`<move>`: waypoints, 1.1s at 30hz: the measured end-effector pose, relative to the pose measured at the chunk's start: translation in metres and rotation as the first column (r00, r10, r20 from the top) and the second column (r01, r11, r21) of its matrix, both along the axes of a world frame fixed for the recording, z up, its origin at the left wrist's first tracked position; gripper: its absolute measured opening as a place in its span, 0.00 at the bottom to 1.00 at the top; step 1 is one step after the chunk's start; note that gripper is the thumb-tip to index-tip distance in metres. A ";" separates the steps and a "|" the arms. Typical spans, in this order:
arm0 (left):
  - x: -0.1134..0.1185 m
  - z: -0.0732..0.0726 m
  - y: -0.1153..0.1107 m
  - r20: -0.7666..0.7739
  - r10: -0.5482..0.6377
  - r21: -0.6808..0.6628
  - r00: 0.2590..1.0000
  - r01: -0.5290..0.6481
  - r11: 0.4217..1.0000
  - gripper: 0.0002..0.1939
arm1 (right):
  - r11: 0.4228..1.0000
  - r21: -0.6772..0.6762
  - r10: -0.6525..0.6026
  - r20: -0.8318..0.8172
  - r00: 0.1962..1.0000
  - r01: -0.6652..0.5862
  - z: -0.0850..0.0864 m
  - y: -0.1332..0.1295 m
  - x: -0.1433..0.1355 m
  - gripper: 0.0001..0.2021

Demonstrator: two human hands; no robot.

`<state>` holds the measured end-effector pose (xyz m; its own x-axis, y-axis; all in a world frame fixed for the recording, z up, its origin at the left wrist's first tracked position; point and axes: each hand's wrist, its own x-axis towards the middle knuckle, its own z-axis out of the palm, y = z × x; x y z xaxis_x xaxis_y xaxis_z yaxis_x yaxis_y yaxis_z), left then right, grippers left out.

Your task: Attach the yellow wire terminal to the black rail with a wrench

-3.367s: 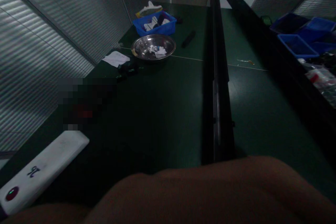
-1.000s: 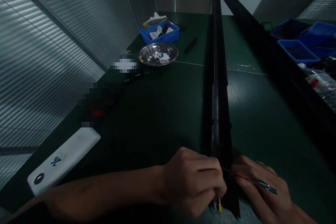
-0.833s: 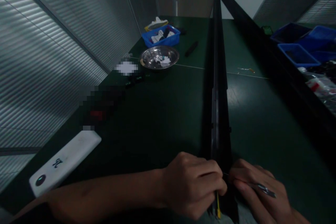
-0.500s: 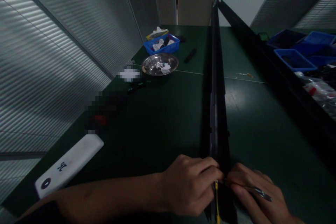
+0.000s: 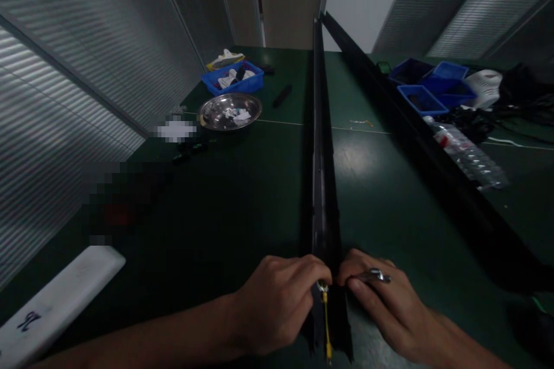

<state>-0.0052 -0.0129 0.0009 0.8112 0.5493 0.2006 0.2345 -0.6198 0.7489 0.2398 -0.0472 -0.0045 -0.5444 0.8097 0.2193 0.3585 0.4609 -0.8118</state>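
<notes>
Head view: both hands [image 5: 277, 305] [image 5: 385, 305] pinch the black rail [image 5: 322, 184] end between closed fingertips.

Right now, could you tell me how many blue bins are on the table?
4: one blue bin at the far left behind the metal bowl, and three clustered at the far right. Clutter there may hide more.
</notes>
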 end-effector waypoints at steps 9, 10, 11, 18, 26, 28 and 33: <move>0.001 -0.005 0.000 0.045 0.014 0.001 0.999 -0.014 1.000 0.14 | 0.999 -0.038 -0.018 -0.029 0.999 0.016 0.001 0.000 -0.002 0.08; 0.001 -0.005 0.000 0.042 0.013 0.005 0.999 -0.013 1.000 0.14 | 0.999 -0.035 -0.017 -0.042 0.999 0.016 0.001 0.001 -0.002 0.08; 0.001 -0.005 0.000 0.041 0.012 0.008 0.999 -0.013 1.000 0.14 | 0.999 -0.032 -0.016 -0.057 0.998 0.014 0.000 0.001 -0.002 0.08; 0.000 -0.005 -0.001 0.006 -0.002 0.015 1.000 0.002 1.000 0.17 | 0.999 -0.021 -0.028 -0.145 0.989 0.025 -0.007 0.005 -0.003 0.04; -0.002 -0.004 0.001 -0.036 -0.033 0.004 0.999 0.033 0.999 0.20 | 0.998 0.056 0.002 -0.099 0.995 0.003 -0.012 0.007 0.006 0.04; -0.002 -0.004 0.002 -0.033 -0.040 -0.014 0.999 0.040 0.999 0.20 | 0.999 0.054 0.001 -0.090 0.996 0.003 -0.011 0.009 0.006 0.04; -0.002 -0.005 0.001 -0.004 -0.040 -0.006 0.999 0.040 0.999 0.20 | 0.998 0.055 -0.031 -0.130 0.991 0.039 -0.007 0.011 0.003 0.04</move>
<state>-0.0074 -0.0118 -0.0039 0.8335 0.5175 0.1935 0.2129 -0.6241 0.7518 0.2426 -0.0357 -0.0112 -0.4799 0.8119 0.3324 0.2693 0.4969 -0.8250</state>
